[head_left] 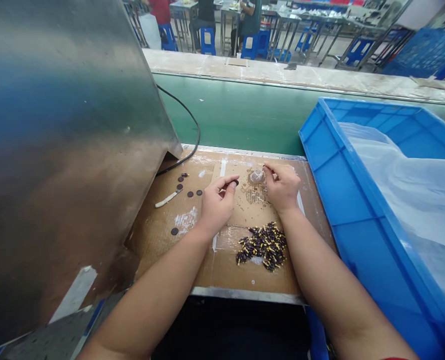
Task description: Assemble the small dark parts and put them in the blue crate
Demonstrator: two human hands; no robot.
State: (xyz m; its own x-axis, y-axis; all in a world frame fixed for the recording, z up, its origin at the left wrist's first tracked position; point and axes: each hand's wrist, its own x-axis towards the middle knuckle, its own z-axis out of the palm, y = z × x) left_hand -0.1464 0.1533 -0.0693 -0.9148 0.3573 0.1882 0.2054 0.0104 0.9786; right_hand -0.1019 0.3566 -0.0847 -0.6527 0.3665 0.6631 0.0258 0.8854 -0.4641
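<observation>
Your left hand [217,204] rests on the cardboard sheet [158,235] that covers the bench, fingers curled, with a small dark disc [234,183] pinched between thumb and forefinger. Your right hand [281,186] sits just beside it toward the back edge of the cardboard, fingers bent and its tips closed on something tiny; what that is you cannot make out. Between the two hands, touching the right fingertips, stands a small clear plastic piece [257,175], too blurred to read its shape.

Nearer the front edge of the cardboard, between your forearms, lies a heap of small dark parts with yellow ends [263,246]. Toward the left edge several loose dark discs [189,193] are scattered, well apart from your left hand, and a white-handled tool [168,198] lies among them.

A big steel cover [64,150] fills the left side and hides the bench's left corner; a black cable [192,125] runs out from behind it. At the right edge a blue crate [380,210] holds a clear plastic bag [413,185], and the crate is cut off by the frame. Behind the cardboard runs a green belt [245,112].
</observation>
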